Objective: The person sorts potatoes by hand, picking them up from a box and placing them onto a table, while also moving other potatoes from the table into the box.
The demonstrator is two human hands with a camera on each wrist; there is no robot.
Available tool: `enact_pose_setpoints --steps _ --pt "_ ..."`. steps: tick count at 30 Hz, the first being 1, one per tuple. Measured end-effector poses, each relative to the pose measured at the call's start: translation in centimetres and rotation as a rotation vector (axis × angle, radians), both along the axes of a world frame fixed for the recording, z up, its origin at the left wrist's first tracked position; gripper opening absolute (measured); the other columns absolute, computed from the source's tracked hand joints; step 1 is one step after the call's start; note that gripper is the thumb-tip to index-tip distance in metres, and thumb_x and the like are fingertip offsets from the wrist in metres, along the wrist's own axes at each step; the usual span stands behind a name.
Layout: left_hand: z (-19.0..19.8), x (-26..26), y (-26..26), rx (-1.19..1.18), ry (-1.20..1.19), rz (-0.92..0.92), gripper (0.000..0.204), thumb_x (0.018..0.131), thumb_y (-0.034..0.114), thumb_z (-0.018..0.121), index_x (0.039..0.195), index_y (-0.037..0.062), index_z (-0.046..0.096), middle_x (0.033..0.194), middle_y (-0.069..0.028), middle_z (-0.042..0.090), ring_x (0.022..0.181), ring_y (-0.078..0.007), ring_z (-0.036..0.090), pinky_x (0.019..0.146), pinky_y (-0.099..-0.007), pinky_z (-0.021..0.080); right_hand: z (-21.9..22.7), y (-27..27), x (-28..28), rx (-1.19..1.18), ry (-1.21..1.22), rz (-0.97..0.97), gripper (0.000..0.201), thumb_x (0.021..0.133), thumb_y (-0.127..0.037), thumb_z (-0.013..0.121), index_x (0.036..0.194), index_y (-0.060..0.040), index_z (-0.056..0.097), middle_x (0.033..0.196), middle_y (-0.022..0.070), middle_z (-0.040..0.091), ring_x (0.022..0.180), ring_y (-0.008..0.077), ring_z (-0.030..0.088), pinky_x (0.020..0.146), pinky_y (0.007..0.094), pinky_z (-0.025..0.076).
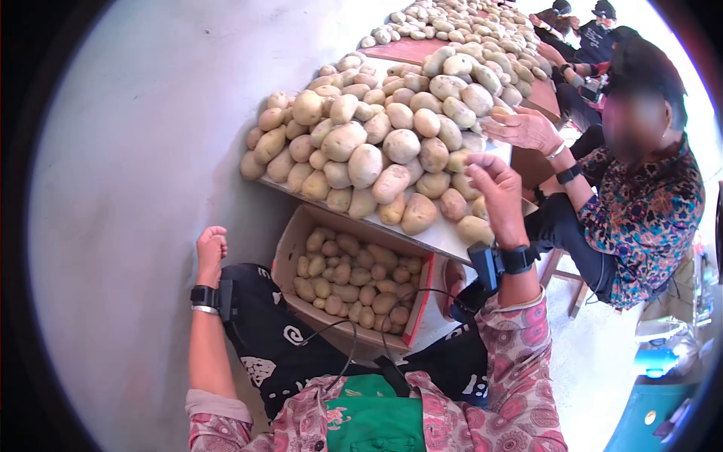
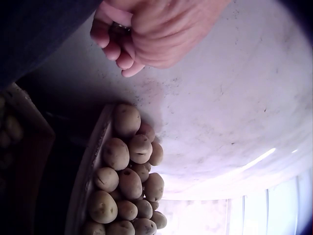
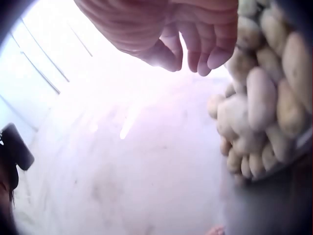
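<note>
My left hand (image 1: 212, 252) hangs over my left knee, off to the left of the table, fingers loosely curled and holding nothing. The left wrist view shows the same hand (image 2: 168, 34) above the floor, apart from the heap. Raised at the near right corner of the heap is my right hand (image 1: 501, 197), its fingers bent and apart. In the right wrist view no potato lies between its fingertips (image 3: 218, 58). A large heap of potatoes (image 1: 363, 164) covers most of the white tabletop (image 1: 446, 239). Below its near edge, a cardboard box (image 1: 419, 313) holds many smaller potatoes (image 1: 346, 292).
On the right sits another person (image 1: 640, 218), one hand (image 1: 531, 129) at the heap's right side. More potatoes (image 1: 467, 22) and seated people (image 1: 595, 38) are farther back. A cable (image 1: 354, 339) crosses my lap. Pale floor (image 1: 135, 188) lies to the left.
</note>
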State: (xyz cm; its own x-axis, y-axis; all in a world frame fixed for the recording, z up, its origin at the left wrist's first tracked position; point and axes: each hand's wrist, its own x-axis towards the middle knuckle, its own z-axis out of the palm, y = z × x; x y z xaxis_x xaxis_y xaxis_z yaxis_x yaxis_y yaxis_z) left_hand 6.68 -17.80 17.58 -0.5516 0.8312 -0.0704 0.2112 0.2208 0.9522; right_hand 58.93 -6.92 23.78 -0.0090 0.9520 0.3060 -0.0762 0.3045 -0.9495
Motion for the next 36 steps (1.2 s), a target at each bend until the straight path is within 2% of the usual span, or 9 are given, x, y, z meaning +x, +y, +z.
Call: enact_pose_setpoints --steps 3,5,9,10,14,19,22,27,36 --pt "-0.2 0.0 0.0 -0.008 -0.014 -0.009 0.019 0.080 0.002 0.042 0.092 0.0050 0.056 0.062 0.0036 0.047 0.052 -0.0044 0.043 0.044 -0.0181 0.035 0.3 0.0 3.1 0.025 -0.159 -0.126 0.017 0.087 -0.010 0.061 0.099 0.0016 0.065 0.085 0.0037 0.067 0.077 0.0099 0.061 0.070 0.0240 0.049" --pt "0.0 0.1 0.2 -0.031 -0.025 0.009 0.019 0.080 0.002 0.042 0.093 0.0054 0.056 0.062 0.0036 0.048 0.052 -0.0044 0.044 0.045 -0.0181 0.035 0.7 -1.2 3.9 0.031 -0.565 -0.305 0.019 0.084 -0.011 0.062 0.097 0.0023 0.065 0.083 0.0069 0.068 0.074 0.0100 0.061 0.069 0.0255 0.050" --pt "-0.6 -0.4 0.1 -0.028 -0.043 -0.016 0.018 0.080 0.002 0.043 0.093 0.0059 0.056 0.063 0.0036 0.048 0.052 -0.0043 0.044 0.044 -0.0182 0.035 -0.7 -2.9 5.4 -0.066 -0.736 -0.220 0.021 0.079 -0.012 0.063 0.094 0.0029 0.065 0.081 0.0132 0.068 0.071 0.0170 0.065 0.068 0.0291 0.051" --pt "-0.5 -0.4 0.1 -0.024 -0.056 -0.009 0.018 0.080 0.002 0.043 0.092 0.0062 0.056 0.063 0.0037 0.048 0.052 -0.0042 0.044 0.044 -0.0181 0.036 -1.1 -3.4 5.7 -0.054 -0.810 -0.212 0.022 0.078 -0.014 0.063 0.094 0.0007 0.065 0.083 0.0163 0.067 0.073 0.0249 0.066 0.069 0.0333 0.051" --pt "-0.5 -0.6 0.2 -0.012 -0.070 -0.016 0.019 0.080 0.002 0.043 0.091 0.0071 0.057 0.063 0.0040 0.049 0.052 -0.0040 0.044 0.044 -0.0173 0.036 -2.5 -5.1 5.3 -0.067 -1.041 -0.246 0.019 0.077 -0.021 0.066 0.088 -0.0050 0.066 0.083 0.0173 0.065 0.081 0.0357 0.062 0.073 0.0420 0.049" --pt "0.0 0.0 0.5 -0.010 -0.034 -0.006 0.019 0.080 0.002 0.043 0.091 0.0067 0.057 0.063 0.0042 0.049 0.052 -0.0038 0.044 0.045 -0.0170 0.036 -3.8 -5.8 4.6 -0.008 -1.044 -0.272 0.020 0.077 -0.022 0.067 0.083 -0.0039 0.062 0.083 0.0181 0.062 0.087 0.0356 0.061 0.073 0.0422 0.048" --pt "0.0 0.3 0.3 -0.006 -0.016 -0.014 0.018 0.080 0.002 0.043 0.090 0.0059 0.057 0.063 0.0040 0.049 0.052 -0.0039 0.044 0.045 -0.0175 0.036 -3.9 -6.0 4.7 -0.109 -0.923 -0.128 0.024 0.076 -0.022 0.070 0.083 -0.0018 0.059 0.080 0.0166 0.063 0.076 0.0330 0.062 0.068 0.0402 0.048" --pt "0.2 0.7 -0.1 -0.002 0.015 -0.032 0.018 0.079 0.003 0.045 0.092 0.0063 0.056 0.064 0.0046 0.047 0.054 -0.0040 0.043 0.047 -0.0182 0.036 -4.7 -6.1 3.1 -0.053 -0.932 -0.133 0.040 0.075 -0.026 0.071 0.102 -0.0033 0.054 0.083 0.0173 0.064 0.077 0.0339 0.063 0.069 0.0417 0.049" --pt "0.9 1.7 0.1 -0.006 0.079 -0.011 0.018 0.079 0.002 0.042 0.088 0.0043 0.057 0.063 0.0023 0.050 0.055 -0.0054 0.044 0.049 -0.0197 0.036 -6.2 -8.1 0.5 0.058 -1.265 -0.065 0.052 0.069 -0.018 0.073 0.114 -0.0085 0.049 0.095 0.0183 0.054 0.089 0.0375 0.057 0.075 0.0456 0.048"
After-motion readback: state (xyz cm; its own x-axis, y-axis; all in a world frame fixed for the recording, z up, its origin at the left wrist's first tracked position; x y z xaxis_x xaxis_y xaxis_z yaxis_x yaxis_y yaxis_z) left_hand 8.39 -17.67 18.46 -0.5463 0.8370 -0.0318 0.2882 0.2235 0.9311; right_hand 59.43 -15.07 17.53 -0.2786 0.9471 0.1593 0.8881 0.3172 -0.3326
